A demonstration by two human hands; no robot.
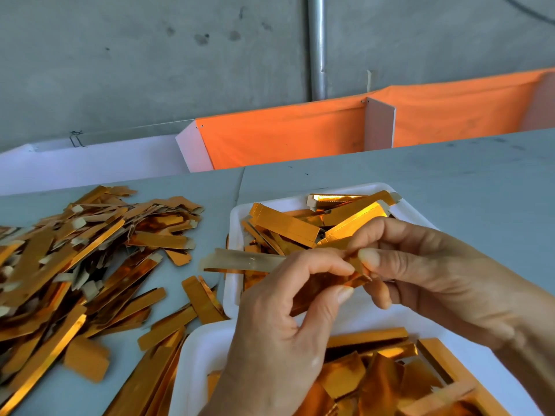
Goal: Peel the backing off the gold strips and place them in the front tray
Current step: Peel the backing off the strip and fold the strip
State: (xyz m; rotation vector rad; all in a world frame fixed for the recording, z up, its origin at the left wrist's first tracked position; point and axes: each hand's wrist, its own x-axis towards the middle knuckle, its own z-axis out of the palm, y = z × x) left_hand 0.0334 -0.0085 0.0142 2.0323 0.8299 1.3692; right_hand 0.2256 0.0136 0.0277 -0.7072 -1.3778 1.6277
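- Peeling is under way: the left hand (279,319) pinches the gold strip (327,285) between thumb and fingers (339,267), while the right hand (426,265) pinches its end, fingers curled round it.
- The strip is held in the air over the gap between the two trays, with the translucent backing (243,261) sticking out to the left, seemingly part lifted.
- To do it well, I judge: keep the left pinch close to the peel line, pull the backing low and steady along the strip, and avoid creasing the foil.
- Counts: two white trays, the far tray (387,187) and the near tray (195,349), both holding gold pieces.
- One big loose pile (75,265) lies on the bench (450,175) at left; its strips are too many and overlapped to count.
- Which tray is "front" I cannot tell.
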